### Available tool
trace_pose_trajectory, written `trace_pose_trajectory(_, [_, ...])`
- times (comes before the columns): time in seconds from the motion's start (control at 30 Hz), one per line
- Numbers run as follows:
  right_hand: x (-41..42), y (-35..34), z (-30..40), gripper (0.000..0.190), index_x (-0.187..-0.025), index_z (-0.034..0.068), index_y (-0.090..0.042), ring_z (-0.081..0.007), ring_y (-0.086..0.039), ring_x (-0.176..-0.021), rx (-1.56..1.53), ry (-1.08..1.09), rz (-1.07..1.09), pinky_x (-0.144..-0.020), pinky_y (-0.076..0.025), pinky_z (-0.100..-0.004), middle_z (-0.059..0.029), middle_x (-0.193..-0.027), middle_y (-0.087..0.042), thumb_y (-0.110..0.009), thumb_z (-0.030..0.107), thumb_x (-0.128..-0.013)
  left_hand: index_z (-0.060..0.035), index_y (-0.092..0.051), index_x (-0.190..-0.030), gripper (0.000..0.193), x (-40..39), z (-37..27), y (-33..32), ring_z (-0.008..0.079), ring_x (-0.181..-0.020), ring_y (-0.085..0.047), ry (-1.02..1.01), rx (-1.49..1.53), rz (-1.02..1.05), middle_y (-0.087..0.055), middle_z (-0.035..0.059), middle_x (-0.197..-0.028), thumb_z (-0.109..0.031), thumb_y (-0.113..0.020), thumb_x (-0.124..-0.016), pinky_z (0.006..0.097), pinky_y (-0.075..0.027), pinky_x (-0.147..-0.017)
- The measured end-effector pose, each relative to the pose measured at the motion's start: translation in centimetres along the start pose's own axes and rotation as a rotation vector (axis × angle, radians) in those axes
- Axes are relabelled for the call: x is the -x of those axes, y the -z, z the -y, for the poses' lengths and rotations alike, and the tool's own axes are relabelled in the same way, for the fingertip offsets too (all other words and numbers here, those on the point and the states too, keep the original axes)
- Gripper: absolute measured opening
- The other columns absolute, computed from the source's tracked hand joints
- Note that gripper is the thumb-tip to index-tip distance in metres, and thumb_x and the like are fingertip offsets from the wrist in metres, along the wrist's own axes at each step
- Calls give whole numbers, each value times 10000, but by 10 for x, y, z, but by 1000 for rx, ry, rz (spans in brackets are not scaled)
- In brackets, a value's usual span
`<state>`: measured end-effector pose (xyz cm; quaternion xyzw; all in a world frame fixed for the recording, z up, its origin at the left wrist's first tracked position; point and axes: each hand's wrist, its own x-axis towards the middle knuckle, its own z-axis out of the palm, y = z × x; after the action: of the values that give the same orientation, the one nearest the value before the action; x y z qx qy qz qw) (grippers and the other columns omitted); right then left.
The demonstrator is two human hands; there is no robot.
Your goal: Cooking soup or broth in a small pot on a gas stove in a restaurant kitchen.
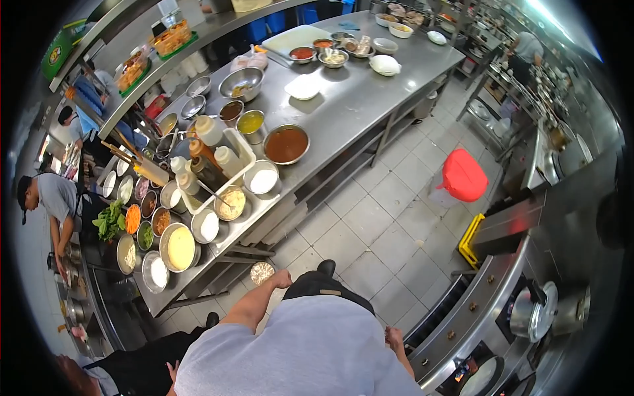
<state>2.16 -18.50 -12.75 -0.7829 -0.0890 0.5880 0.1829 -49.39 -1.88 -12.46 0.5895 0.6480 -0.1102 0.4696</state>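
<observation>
My left hand hangs low beside my dark trousers, its fingers curled, with nothing visible in it. A round, shiny, crinkled thing shows just left of it; whether they touch I cannot tell. My right hand is low at my other side, partly hidden by my grey shirt, near the stove front. Left of me, a steel worktable holds a pan of brown-red sauce, a bowl of pale yellow liquid, bowls of white powder-like food, a white crate of squeeze bottles and shredded orange food.
A red-covered bin stands on the tiled floor ahead. At right is a stove with a pressure cooker and a yellow frame. One co-worker is close at lower left; others work farther off.
</observation>
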Motion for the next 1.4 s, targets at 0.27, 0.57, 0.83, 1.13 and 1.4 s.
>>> trace_pose_trajectory(0.27, [-68,-51,128,285,-857,8,-582,-168,-562,-639,243,401,189,-522,-467,-330,-92,-740,-577,-552,291,-864,-21,-663,-769,202,-35,-30,65,214,-659,-638,-32,514,-81,-679,108,-774,-211,-653,-703,364,-510,-630])
trace_pose_trajectory(0.57, [-101,-67,296,264,-938,17,-581,-152,-543,-621,539,320,193,-483,-460,-308,-57,-735,-575,-543,274,-891,-39,-645,-941,224,-74,-136,97,193,-794,-610,-245,496,-105,-656,81,-874,-225,-641,-817,325,-493,-733])
trace_pose_trajectory(0.83, [-165,-28,377,138,-946,50,-551,-162,-592,-610,493,178,273,-497,-525,-350,-48,-737,-581,-526,160,-866,-74,-596,-1010,164,-79,-268,293,80,-803,-556,-566,956,-327,-615,-14,-891,-200,-585,-906,260,-465,-670])
trace_pose_trajectory(1.13, [-185,18,458,123,-938,46,-540,-149,-578,-596,203,301,13,-462,-512,-321,-40,-766,-569,-474,127,-872,-37,-611,-967,225,-202,-207,578,366,-862,-615,-51,-231,-1148,-628,193,-986,-82,-533,-761,448,-508,-747])
trace_pose_trajectory(1.4, [-142,-25,437,112,-931,49,-535,-150,-579,-590,107,180,-218,-464,-509,-312,-47,-721,-572,-483,126,-869,-75,-614,-841,105,-262,-125,727,295,-815,-640,111,-792,-1178,-639,135,-863,-90,-520,-796,404,-526,-686])
